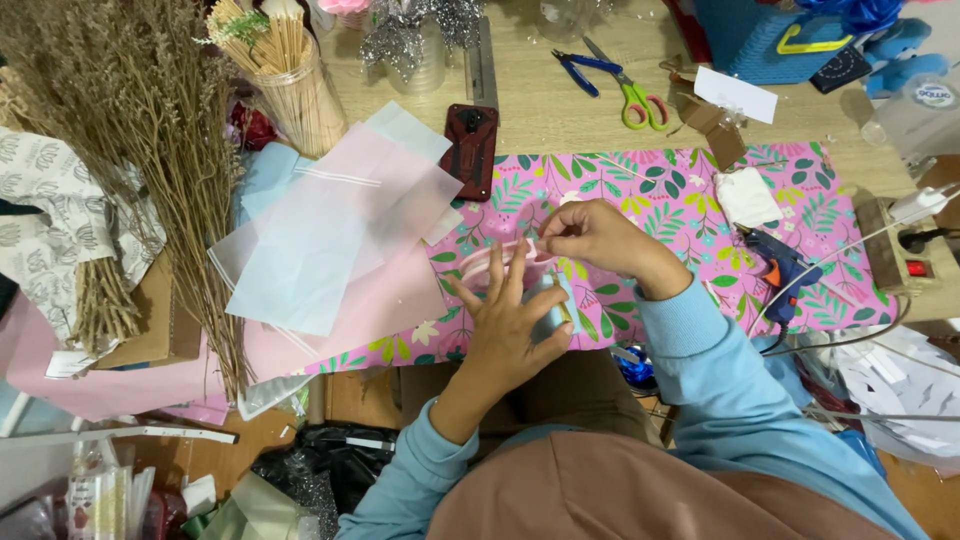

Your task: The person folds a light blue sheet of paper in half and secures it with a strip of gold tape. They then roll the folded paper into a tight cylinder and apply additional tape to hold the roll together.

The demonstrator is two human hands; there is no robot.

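Over a floral pink mat [690, 215], the left hand [505, 335] cups a pale spool [552, 308]; the right hand [590, 235] pinches soft pink ribbon [490, 262]. Ribbon looks light, floppy; best gripped near its end.

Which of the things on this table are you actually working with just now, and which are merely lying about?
In hand:
left hand steadying a pale blue roll
right hand pinching a pink ribbon loop

Lying about:
scissors
blue pliers
glue gun
phone
dried stems
translucent sheets
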